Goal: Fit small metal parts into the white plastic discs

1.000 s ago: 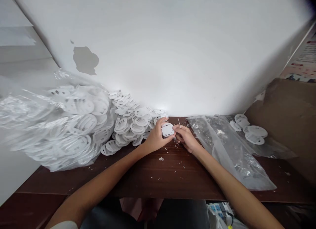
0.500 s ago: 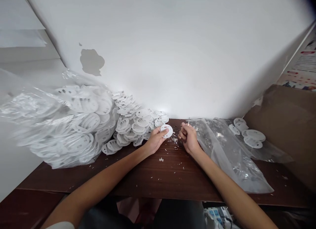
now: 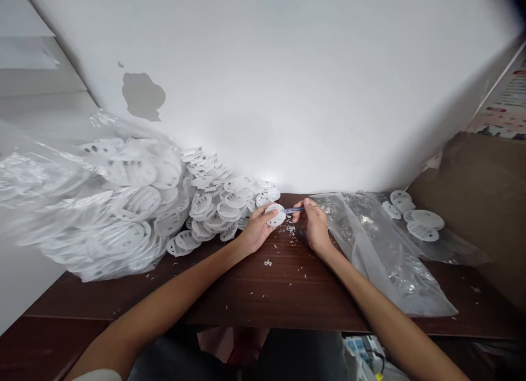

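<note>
Light was soft, moderately bright. Wall [image 3: 263,85] glowed low centre, darkened toward right. Left bag [image 3: 36,178] and right bag [image 3: 406,285] threw glare. Edges stretched, left smeared; top-right corner went black. Disc [image 3: 280,217] detail looked soft.

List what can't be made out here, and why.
All in the head view:
Disc: far side turned away; face partly behind the left hand.
Blue tool: rear end hidden by the right hand; whether its tip touches the disc is too small to tell.
Bits: too small to identify.
Poster: cut off by the right edge, print too small to read.
</note>
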{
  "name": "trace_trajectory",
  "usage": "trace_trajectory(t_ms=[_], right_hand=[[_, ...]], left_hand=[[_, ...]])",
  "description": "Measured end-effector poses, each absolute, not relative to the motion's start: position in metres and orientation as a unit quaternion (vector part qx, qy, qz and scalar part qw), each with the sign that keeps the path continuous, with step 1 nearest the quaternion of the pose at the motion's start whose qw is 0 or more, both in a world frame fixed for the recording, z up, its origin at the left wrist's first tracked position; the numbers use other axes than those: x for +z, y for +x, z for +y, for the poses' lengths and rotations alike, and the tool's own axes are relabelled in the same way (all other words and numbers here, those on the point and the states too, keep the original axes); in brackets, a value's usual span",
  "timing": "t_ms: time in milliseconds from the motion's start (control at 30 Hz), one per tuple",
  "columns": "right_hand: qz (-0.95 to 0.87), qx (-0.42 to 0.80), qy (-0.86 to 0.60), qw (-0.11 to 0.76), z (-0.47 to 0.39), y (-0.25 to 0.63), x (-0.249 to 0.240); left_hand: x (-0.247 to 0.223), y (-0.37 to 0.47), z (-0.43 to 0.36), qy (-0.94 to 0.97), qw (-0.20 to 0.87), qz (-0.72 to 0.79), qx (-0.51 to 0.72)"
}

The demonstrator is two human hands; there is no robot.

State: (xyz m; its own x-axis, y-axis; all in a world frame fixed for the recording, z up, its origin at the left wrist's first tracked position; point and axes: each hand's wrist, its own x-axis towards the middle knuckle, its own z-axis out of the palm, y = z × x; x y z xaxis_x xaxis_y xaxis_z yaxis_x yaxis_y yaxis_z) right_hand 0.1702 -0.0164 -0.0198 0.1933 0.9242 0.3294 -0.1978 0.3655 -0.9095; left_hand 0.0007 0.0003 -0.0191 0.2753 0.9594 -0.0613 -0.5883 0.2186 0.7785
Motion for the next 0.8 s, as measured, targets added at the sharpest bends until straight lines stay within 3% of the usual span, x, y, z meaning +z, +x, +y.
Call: trace_trajectory(t_ms=[800], right_hand=[[-0.502,0.414,-0.410,0.639,-0.0211,0.1658,-0.0227]], left_hand=[[-0.0245,0.0011,-0.0008,0.371,0.713,0.262,0.534]])
